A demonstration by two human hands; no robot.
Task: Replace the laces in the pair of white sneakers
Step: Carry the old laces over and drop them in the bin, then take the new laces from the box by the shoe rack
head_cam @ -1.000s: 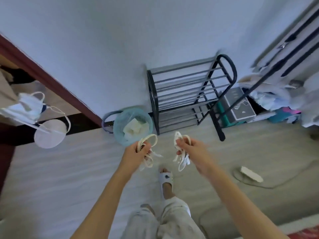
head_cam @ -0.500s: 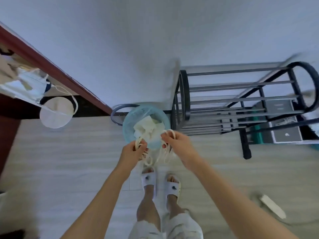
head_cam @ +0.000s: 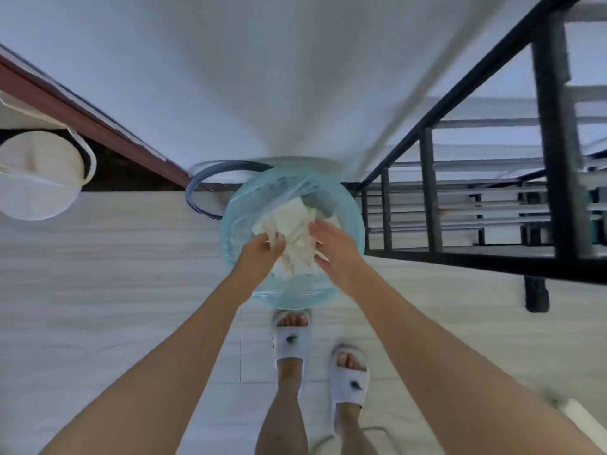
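Cream-white laces [head_cam: 295, 257] hang bunched between my two hands, right above a round bin lined with a pale blue bag [head_cam: 236, 224]. My left hand [head_cam: 261, 256] pinches one bundle at its fingertips. My right hand [head_cam: 333, 249] holds the other bundle, and a lace end pokes out under its fingers. Crumpled white paper [head_cam: 289, 218] lies inside the bin below the laces. No white sneakers are in view.
A black metal shoe rack [head_cam: 486, 205] stands right of the bin against the white wall. A dark hoop [head_cam: 197, 192] lies behind the bin. Face masks [head_cam: 36, 178] hang at the left by a brown door frame. My feet in white slippers [head_cam: 290, 339] stand on pale floor.
I have stepped up to the bin and leaned over it. Both hands with the laces moved together from in front of me down over the bin's opening.
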